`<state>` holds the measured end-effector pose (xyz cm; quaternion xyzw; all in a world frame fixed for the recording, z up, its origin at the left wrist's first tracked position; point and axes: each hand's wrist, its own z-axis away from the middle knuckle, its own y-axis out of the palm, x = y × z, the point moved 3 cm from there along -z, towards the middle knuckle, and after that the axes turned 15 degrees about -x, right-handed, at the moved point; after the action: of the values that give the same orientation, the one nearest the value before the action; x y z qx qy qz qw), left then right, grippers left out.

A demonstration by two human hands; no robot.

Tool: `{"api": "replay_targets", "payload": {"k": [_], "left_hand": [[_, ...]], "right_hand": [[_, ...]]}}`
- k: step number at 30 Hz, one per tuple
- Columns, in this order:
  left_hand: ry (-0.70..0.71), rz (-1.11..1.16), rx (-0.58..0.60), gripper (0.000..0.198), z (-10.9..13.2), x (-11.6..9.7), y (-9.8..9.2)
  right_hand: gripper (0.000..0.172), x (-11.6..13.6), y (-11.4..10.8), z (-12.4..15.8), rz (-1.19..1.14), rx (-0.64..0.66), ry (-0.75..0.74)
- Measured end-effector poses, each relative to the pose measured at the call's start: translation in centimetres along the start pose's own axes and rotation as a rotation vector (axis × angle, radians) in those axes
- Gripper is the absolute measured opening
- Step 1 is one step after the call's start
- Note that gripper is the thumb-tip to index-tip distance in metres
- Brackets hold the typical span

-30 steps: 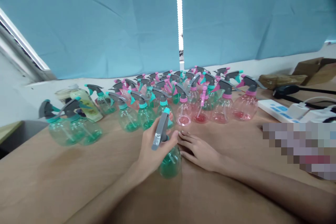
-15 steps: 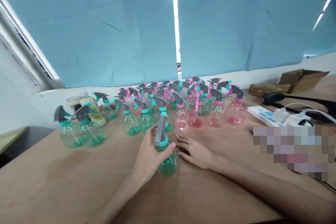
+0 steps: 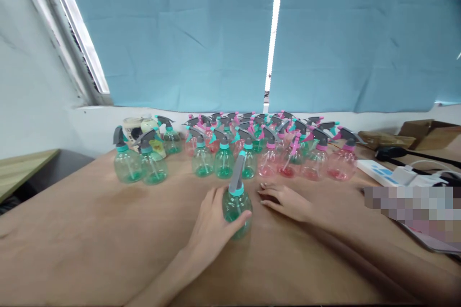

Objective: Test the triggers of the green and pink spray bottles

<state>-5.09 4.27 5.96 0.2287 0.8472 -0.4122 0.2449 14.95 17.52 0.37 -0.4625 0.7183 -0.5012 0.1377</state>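
A green spray bottle (image 3: 236, 206) with a grey trigger head and teal collar stands upright on the brown table (image 3: 90, 240). My left hand (image 3: 212, 223) is wrapped round its round body from the left. My right hand (image 3: 286, 200) lies flat on the table just right of the bottle, fingers stretched out, holding nothing. Behind them stands a crowd of green spray bottles (image 3: 224, 159) and pink spray bottles (image 3: 317, 163).
Two green bottles (image 3: 140, 165) stand apart at the left beside jars (image 3: 133, 128). A white power strip (image 3: 392, 173) with cables lies at the right, with cardboard boxes (image 3: 425, 133) behind. Blue blinds (image 3: 180, 33) hang at the back.
The green bottle has been lowered and set upright on the table, my left hand sliding from its neck to its body. The view has swung left. My right hand stays flat.
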Motion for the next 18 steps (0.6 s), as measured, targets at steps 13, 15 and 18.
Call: {"api": "replay_targets", "payload": {"k": [13, 15, 18], "left_hand": [[-0.007, -0.366, -0.282, 0.062, -3.8, 10.8, -9.6], [-0.037, -0.362, -0.276, 0.066, -5.1, 11.5, -10.0], [-0.060, -0.362, -0.283, 0.070, -6.7, 12.1, -9.9]], "right_hand": [[0.028, 8.3, -2.3, -9.2, -0.017, -0.076, 0.028], [0.027, 9.9, -1.6, -11.3, -0.030, -0.120, 0.032], [0.035, 11.6, -0.2, -14.1, -0.044, -0.197, 0.090]]}}
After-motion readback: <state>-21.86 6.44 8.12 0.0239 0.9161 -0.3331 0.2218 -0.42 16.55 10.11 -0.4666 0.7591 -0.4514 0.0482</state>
